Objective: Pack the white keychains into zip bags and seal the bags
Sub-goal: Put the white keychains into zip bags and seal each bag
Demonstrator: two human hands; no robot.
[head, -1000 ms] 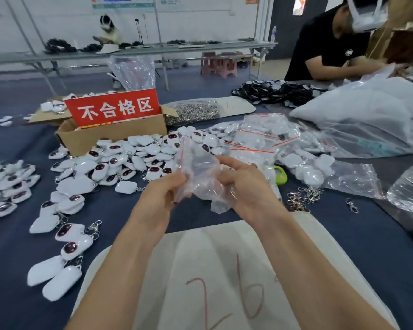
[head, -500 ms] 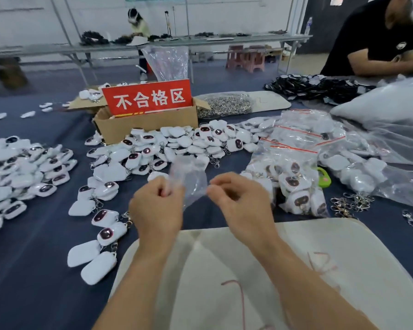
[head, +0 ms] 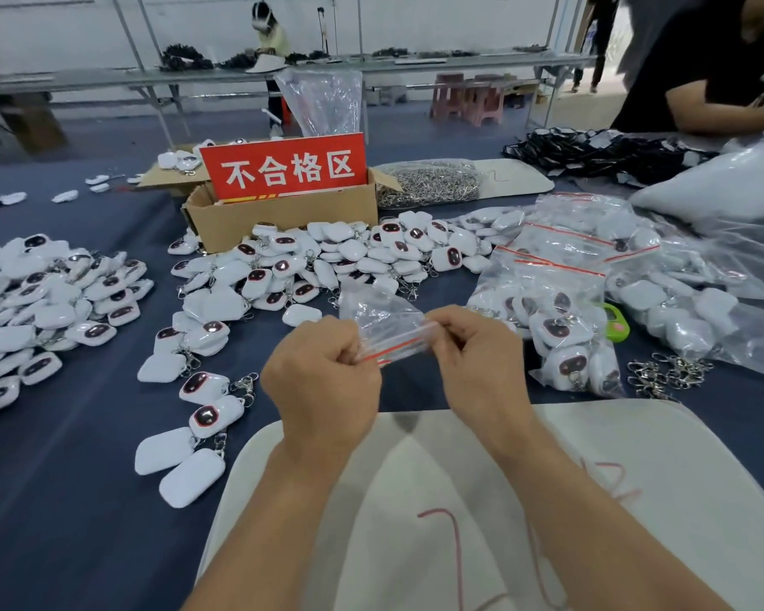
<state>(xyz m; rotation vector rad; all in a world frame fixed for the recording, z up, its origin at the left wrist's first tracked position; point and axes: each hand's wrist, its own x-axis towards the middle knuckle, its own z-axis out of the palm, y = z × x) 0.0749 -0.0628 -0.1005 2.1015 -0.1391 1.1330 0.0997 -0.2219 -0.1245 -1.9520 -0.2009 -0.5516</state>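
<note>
At nine o'clock from my hands, a broad heap of white keychains [head: 40,310] lies on the dark blue tabletop [head: 62,500]. Nearer, at about eight o'clock, a loose line of keychains [head: 195,416] runs toward me, some showing dark faces and some plain white backs. At eleven o'clock an open cardboard box [head: 283,218] carries a red sign [head: 283,169], and a second heap [head: 349,253] spreads in front of the box.

My left hand [head: 323,390] has its fingers curled and pinches the left end of a clear zip bag [head: 389,332] at its red-striped closure. My right hand [head: 481,372] is curled the same way and pinches the right end. The bag hangs between them above the tabletop, closure edge toward me, body reaching away toward twelve o'clock. Whether the strip is pressed closed I cannot tell. Both forearms cross a white pad [head: 636,434] at six o'clock.

At two o'clock, filled bags [head: 556,310] with red strips lie stacked together, a green object [head: 616,324] just beside them. At three o'clock, loose metal clasps [head: 667,372] rest on the cloth.
</note>
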